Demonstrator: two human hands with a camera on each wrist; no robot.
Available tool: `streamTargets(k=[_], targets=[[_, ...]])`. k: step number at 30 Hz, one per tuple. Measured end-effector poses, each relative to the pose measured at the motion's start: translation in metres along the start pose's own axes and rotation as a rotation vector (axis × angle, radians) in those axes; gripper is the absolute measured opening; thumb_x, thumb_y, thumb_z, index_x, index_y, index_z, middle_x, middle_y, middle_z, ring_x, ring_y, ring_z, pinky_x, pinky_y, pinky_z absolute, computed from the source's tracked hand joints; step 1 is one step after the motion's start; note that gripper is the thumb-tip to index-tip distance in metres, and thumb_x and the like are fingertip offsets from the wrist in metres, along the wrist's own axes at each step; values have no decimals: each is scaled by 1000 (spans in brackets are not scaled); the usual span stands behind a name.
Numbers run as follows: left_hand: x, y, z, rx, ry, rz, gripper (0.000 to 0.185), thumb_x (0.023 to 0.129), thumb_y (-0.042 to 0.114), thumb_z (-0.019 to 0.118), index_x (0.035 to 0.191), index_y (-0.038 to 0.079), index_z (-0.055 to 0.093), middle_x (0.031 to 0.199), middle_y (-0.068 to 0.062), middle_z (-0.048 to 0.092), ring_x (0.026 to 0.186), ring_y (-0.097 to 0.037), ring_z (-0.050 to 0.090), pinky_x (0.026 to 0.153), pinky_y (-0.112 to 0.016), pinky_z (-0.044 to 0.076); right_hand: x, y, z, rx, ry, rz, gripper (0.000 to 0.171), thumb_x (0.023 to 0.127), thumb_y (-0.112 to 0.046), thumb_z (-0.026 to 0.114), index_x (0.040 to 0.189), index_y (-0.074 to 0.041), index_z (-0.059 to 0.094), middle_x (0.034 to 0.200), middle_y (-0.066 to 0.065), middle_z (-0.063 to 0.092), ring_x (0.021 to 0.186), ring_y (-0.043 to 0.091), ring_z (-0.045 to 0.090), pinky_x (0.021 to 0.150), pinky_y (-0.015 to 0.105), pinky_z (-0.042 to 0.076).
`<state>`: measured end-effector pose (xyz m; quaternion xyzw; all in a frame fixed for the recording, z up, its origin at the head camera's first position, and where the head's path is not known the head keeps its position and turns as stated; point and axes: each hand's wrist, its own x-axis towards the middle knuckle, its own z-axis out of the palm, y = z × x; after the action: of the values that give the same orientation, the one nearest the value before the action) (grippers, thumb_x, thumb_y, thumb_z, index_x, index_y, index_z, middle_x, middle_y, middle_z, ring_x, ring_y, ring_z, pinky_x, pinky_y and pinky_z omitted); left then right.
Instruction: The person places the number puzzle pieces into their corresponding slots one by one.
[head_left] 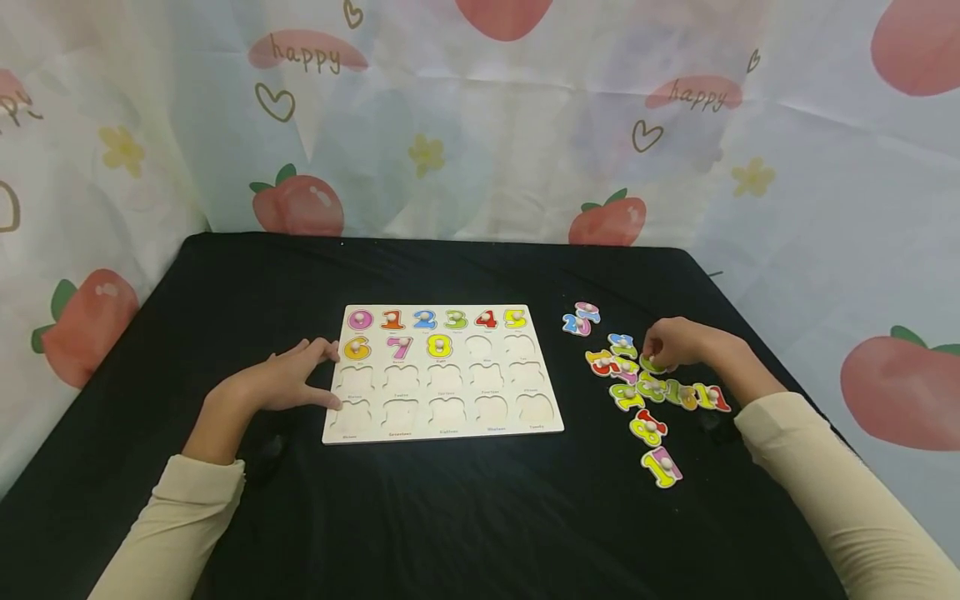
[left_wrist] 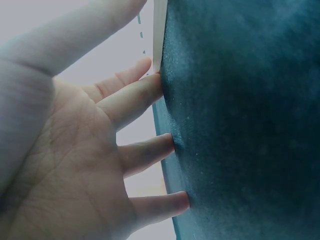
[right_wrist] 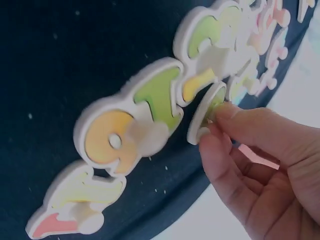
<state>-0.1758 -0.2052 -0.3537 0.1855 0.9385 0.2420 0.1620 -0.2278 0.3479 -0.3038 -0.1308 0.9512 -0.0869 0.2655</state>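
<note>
I see my right hand (right_wrist: 265, 175) w/ fingers (right_wrist: 250, 120) pinching a green number piece (right_wrist: 206, 112), tilted on edge, beside the 19 piece (right_wrist: 132, 115) on black cloth (right_wrist: 60, 55).

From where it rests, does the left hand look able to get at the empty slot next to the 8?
Probably yes: the left hand lies open at the puzzle board's left edge, and nothing stands between it and that slot.

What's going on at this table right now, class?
A person is working on a wooden number puzzle board lying on a black cloth. Pieces 0 to 8 sit in their slots; the other slots are empty. The left hand rests open against the board's left edge. The right hand pinches a green piece and tilts it up on edge, among the loose number pieces scattered to the right of the board.
</note>
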Motion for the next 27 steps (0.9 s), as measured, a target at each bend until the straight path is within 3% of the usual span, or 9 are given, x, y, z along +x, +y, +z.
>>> streamTargets(k=[2,5,12,16,21,27], targets=[[0,0,0,5,-1,-2,73,75,44,77,122,3,39,144,-27,34,134,-49,15,98,-73,9,0,0,-1,-12,11,6,5,85,-2,57,85,1,61,77,4,55,67,17,58,63,33,53],[0,1,0,7,-4,-5,74,75,44,77,123,2,39,144,-26,34,135,-48,15,98,-72,9,-1,-1,-4,-15,31,-6,15,89,-10,58,78,-2,63,68,2,55,61,15,58,60,32,52],[-1,2,0,-4,-3,-9,74,75,44,76,123,2,39,145,-26,32,134,-48,16,98,-72,8,4,-17,-4,59,69,-126,30,93,-20,60,71,-2,64,58,1,55,51,15,57,57,35,53],[-2,2,0,-3,-1,-6,77,74,46,76,124,3,39,146,-25,32,135,-47,16,98,-72,9,16,-33,2,112,71,-183,33,94,-23,59,68,-3,64,57,2,57,51,17,59,55,35,53],[-3,1,1,-2,0,-3,76,74,47,76,124,2,39,145,-25,32,134,-47,17,98,-72,10,33,-60,9,92,101,-255,43,94,-26,58,56,-6,57,50,2,55,47,23,59,49,29,47],[1,0,0,4,-4,-6,74,74,46,76,123,3,39,145,-25,33,134,-48,16,98,-72,10,48,-87,18,62,108,-256,40,93,-26,59,58,-5,60,50,1,54,43,19,54,45,24,41]])
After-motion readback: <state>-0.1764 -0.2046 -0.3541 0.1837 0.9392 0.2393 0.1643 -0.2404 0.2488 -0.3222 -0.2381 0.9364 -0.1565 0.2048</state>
